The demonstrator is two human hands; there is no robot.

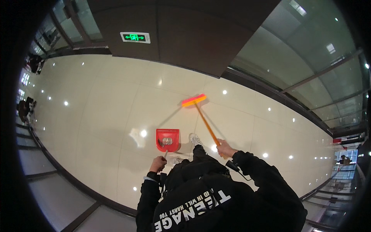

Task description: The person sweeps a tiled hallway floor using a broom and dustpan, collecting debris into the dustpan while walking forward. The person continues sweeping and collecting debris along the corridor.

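My left hand [158,164] is closed around the pale handle of a red plastic dustpan [168,132]. Inside the pan lie a small whitish object [167,141] and some dark debris, too small to name. My right hand [225,148] grips the orange handle of a broom [207,123] near its upper end. The broom's head, pink and orange, is on or just above the tiled floor, ahead of and to the right of the dustpan. The two do not touch.
Glossy cream tiles [101,116] cover the corridor floor. A dark wall panel [185,34] with a lit green exit sign [135,37] stands ahead. Glass partitions [289,58] line the sides. My white shoe [195,139] is between the dustpan and the broom handle. Dark figures or objects, unclear, are at far left.
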